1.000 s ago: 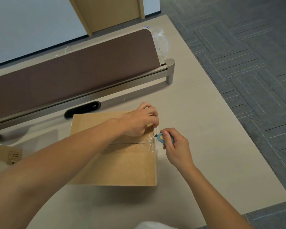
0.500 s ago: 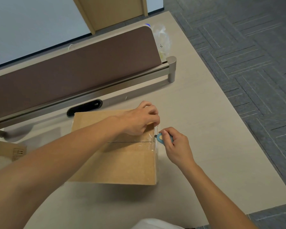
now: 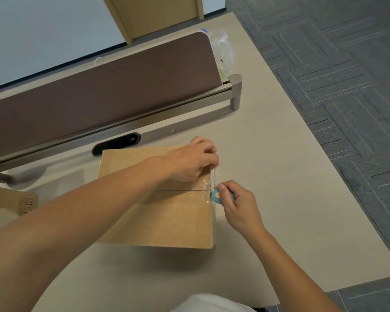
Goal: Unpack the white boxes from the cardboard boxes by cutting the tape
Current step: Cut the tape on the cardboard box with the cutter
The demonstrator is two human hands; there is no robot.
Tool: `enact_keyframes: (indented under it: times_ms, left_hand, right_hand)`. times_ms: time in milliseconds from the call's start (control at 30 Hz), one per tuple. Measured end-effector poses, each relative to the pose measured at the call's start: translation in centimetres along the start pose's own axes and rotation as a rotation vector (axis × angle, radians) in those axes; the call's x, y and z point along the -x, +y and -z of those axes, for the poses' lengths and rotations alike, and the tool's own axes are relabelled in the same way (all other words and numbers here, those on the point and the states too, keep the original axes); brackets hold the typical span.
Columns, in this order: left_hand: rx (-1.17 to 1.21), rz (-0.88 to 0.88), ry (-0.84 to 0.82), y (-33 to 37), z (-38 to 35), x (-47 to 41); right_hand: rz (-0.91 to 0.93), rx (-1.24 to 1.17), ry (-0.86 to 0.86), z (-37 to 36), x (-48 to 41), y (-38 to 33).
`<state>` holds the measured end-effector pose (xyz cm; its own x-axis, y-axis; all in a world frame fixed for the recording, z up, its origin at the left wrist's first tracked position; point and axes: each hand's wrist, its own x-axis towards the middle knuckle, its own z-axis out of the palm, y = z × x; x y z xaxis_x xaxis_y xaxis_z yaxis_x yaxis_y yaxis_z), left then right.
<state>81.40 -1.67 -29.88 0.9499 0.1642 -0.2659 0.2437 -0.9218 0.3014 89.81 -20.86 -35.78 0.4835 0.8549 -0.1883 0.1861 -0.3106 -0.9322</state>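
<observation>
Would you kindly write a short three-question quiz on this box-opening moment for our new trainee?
1. True or false: the right hand holds the blue cutter at the right end of the cardboard box top seam.
2. Where is the left hand? A: on the box's far flap, by its right edge. B: on the box's near flap. C: off the box entirely.
3. What shiny material covers the seam's right end, where the cutter points?
Key: 1 true. 2 A. 3 clear tape.
</observation>
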Motion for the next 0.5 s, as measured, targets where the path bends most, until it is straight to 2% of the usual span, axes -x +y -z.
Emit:
enact_keyframes:
  times_ms: [233,500]
  left_hand:
    - [-0.040,0.026,-0.008,0.1,-0.1,-0.2]
    - [0.016,0.053,0.052,0.7,0.2,0.9]
  right_hand:
    - [0.001,-0.002,-0.150,0.8,1.0,0.4]
    - [-0.024,-0.022,-0.106,1.1,0.5,-0.2]
